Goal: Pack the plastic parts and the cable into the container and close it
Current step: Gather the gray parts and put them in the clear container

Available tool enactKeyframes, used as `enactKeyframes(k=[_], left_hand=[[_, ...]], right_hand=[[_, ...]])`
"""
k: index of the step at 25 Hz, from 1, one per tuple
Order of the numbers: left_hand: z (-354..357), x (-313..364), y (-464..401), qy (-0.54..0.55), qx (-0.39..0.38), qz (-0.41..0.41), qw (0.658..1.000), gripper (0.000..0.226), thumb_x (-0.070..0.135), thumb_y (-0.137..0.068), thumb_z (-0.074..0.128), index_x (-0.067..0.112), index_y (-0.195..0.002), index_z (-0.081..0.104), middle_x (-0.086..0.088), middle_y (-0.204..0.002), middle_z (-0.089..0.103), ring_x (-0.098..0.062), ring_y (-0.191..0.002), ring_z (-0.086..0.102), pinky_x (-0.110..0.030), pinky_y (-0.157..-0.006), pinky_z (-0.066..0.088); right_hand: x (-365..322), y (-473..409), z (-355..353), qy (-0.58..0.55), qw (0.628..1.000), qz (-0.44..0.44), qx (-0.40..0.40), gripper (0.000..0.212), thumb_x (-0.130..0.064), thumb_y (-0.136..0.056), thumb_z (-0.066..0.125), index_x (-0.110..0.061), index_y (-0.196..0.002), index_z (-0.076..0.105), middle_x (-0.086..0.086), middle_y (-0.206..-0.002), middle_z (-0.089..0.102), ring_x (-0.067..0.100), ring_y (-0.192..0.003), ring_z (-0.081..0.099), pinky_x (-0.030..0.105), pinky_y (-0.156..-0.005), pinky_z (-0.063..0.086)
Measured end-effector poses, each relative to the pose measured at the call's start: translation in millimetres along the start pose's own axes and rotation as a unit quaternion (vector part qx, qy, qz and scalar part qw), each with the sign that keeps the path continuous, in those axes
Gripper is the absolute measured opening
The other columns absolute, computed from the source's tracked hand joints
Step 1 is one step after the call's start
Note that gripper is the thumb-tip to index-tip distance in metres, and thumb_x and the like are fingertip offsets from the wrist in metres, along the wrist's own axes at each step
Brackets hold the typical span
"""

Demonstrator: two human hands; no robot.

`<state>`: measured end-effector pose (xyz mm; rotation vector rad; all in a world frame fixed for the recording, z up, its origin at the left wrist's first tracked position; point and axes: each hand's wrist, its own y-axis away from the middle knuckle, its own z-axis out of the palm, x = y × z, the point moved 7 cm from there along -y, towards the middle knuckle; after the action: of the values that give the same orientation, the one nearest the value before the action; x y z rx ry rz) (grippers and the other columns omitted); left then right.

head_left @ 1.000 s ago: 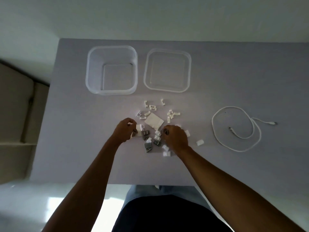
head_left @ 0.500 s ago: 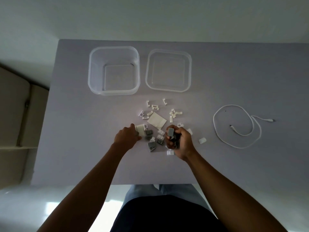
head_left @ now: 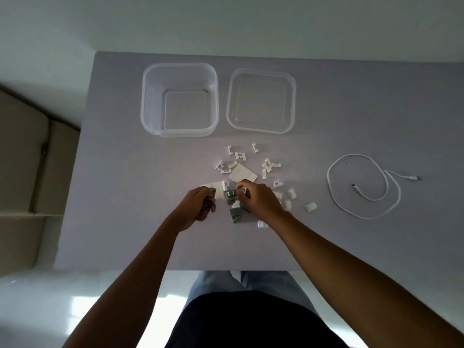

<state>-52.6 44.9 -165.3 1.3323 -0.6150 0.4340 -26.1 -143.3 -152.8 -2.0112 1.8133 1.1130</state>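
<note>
My left hand is curled closed around small grey plastic parts, one peeking out past the fingertips. My right hand rests palm-down over the middle of the pile, its fingers bent onto a white piece; whether it truly grips that piece I cannot tell. Between the two hands lie more grey parts, and white clips and a flat white sheet spread just beyond my fingers.

Towards me, the near edge of the table is well clear of the pile, with bare surface on the left and in front. To the right, the white cable lies in a loose coil, well apart from the parts.

At the far side stands the clear container, open with nothing inside. Its lid lies just beside it on the right.
</note>
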Motion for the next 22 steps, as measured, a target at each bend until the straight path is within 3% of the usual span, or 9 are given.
enactKeyframes(k=[4,8,12,14,17,20,22], left_hand=[[0,-9,11,0.091,-0.036,-0.028,0.995,0.036,0.019,-0.100,0.039,-0.004,-0.127,0.046,-0.016,-0.077,0.063,-0.010,-0.041,0.026,-0.019,-0.038,0.026],[-5,-11,14,0.122,-0.034,-0.020,0.992,0.032,0.019,-0.099,0.039,0.004,-0.125,0.050,-0.015,-0.087,0.068,-0.010,-0.043,0.023,-0.021,-0.040,0.022],[-6,-7,12,0.144,-0.061,-0.008,0.988,0.019,0.015,-0.096,0.042,0.012,-0.110,0.054,-0.014,-0.093,0.066,-0.011,-0.043,0.021,-0.021,-0.042,0.018],[-5,-3,13,0.150,-0.075,-0.003,0.986,0.017,0.009,-0.092,0.040,0.012,-0.101,0.054,-0.014,-0.094,0.066,-0.010,-0.043,0.020,-0.021,-0.043,0.017],[-4,0,12,0.173,-0.103,-0.005,0.980,0.024,0.001,-0.083,0.037,0.012,-0.092,0.055,-0.011,-0.091,0.065,-0.008,-0.041,0.022,-0.020,-0.043,0.015],[0,3,12,0.181,-0.125,-0.007,0.975,0.017,0.010,-0.083,0.039,0.012,-0.087,0.055,-0.008,-0.083,0.059,-0.007,-0.039,0.022,-0.020,-0.043,0.014],[4,4,10,0.145,-0.118,-0.014,0.982,0.015,0.021,-0.087,0.043,0.012,-0.080,0.052,-0.006,-0.075,0.052,-0.008,-0.040,0.022,-0.022,-0.044,0.014]], right_hand=[[-17,-16,8,0.123,0.990,-0.050,-0.047,0.034,-0.029,-0.096,0.053,-0.026,-0.130,0.059,0.010,-0.113,0.072,0.035,-0.099,0.067,0.034,-0.074,0.049],[-22,-22,18,0.144,0.986,-0.061,-0.064,0.028,-0.024,-0.091,0.056,-0.024,-0.117,0.065,0.007,-0.108,0.073,0.032,-0.095,0.067,0.034,-0.072,0.050],[-17,-23,26,0.180,0.980,-0.053,-0.066,0.019,-0.028,-0.091,0.057,-0.018,-0.106,0.063,0.010,-0.101,0.072,0.034,-0.089,0.067,0.040,-0.071,0.055],[-13,-24,23,0.124,0.991,-0.020,-0.054,0.019,-0.029,-0.091,0.057,-0.018,-0.104,0.063,0.009,-0.097,0.072,0.031,-0.085,0.066,0.037,-0.069,0.054],[-4,-19,13,-0.093,0.994,0.056,-0.022,0.014,-0.031,-0.087,0.065,-0.018,-0.094,0.066,0.002,-0.083,0.071,0.015,-0.071,0.063,0.027,-0.062,0.049],[8,-3,1,-0.266,0.954,0.135,0.028,0.019,-0.032,-0.087,0.070,-0.014,-0.092,0.067,0.000,-0.071,0.068,0.005,-0.056,0.058,0.020,-0.052,0.046],[18,8,-5,-0.312,0.931,0.176,0.066,0.016,-0.029,-0.089,0.069,-0.014,-0.093,0.067,0.000,-0.072,0.068,0.004,-0.056,0.059,0.020,-0.053,0.047]])
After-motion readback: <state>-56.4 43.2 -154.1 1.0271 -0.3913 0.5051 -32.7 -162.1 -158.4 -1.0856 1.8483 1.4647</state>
